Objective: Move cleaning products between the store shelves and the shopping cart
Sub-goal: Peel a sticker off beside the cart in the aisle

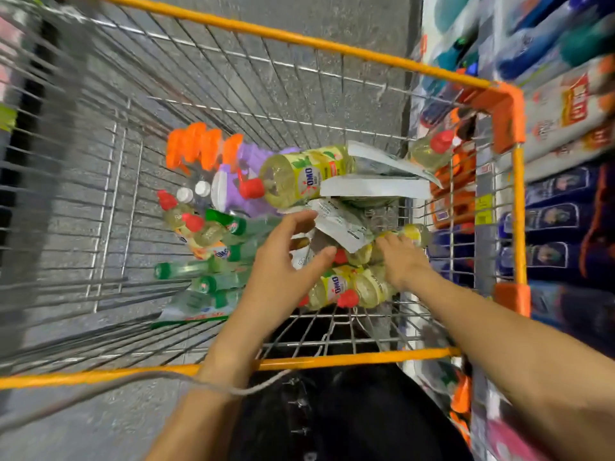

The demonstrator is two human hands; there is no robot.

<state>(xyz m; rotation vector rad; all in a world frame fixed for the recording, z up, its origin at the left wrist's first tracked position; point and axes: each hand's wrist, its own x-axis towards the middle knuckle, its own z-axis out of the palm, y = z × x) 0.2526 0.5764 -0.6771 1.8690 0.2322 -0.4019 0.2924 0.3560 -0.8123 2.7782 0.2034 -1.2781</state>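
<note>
Both my hands reach down into the wire shopping cart with its orange rim. My left hand is spread open, its fingertips beside a white pouch lying on the pile. My right hand lies flat, palm down, on yellow OMO bottles with red caps. Another yellow OMO bottle lies across the top of the pile beside white packs. Green-capped clear bottles and purple spray bottles with orange triggers lie to the left.
Store shelves packed with blue, white and orange detergent packs stand close on the right of the cart. Grey floor shows through the cart's left half and beyond it. A thin grey cord runs from my left wrist.
</note>
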